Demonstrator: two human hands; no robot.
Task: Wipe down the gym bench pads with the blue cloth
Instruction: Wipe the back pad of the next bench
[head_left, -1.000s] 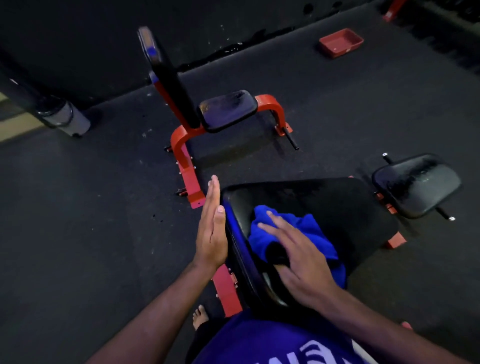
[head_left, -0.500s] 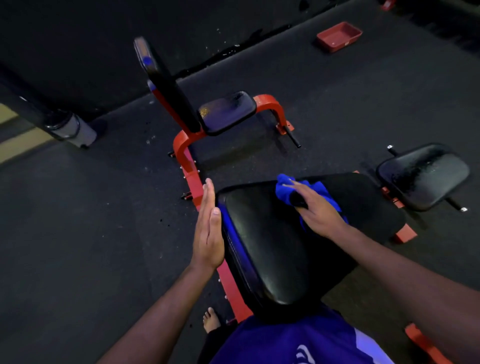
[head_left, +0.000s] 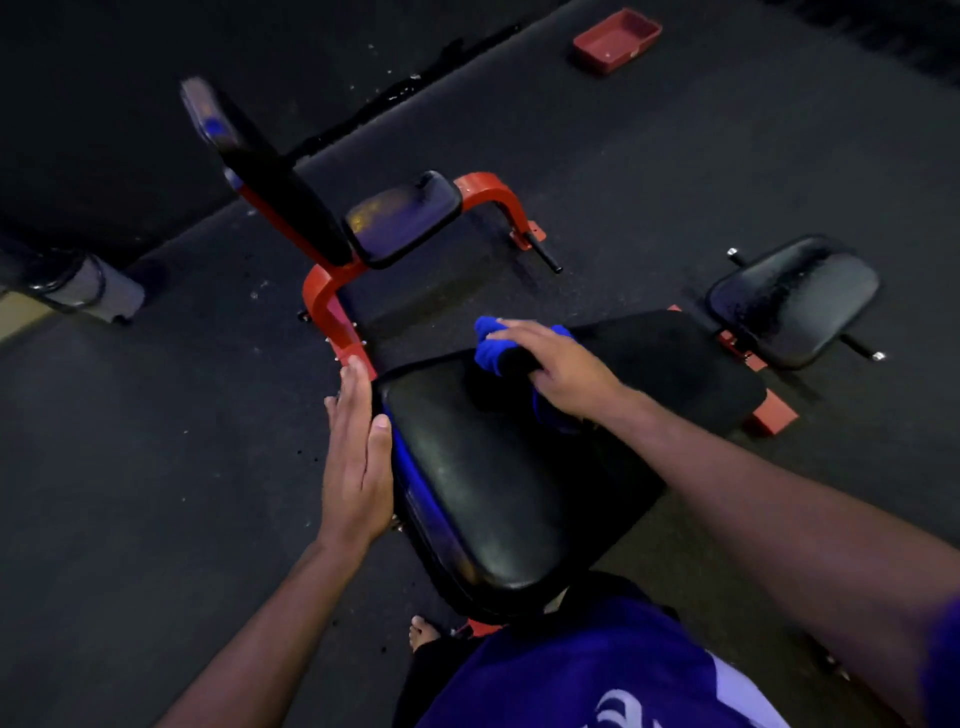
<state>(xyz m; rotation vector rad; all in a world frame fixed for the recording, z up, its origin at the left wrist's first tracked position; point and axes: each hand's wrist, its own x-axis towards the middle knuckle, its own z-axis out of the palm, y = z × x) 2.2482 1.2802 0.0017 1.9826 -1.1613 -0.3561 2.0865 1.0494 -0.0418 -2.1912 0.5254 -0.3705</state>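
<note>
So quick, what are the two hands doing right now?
Left hand: open, fingers straight, flat against the side of the bench pad.
Right hand: pressing the blue cloth onto the pad, fingers curled over it.

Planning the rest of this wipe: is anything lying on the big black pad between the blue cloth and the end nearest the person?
Nothing visible. The right hand presses the blue cloth at the far part of the big black pad; the stretch toward the near end shows bare. The left hand lies flat against the pad's left side, off the top.
</note>
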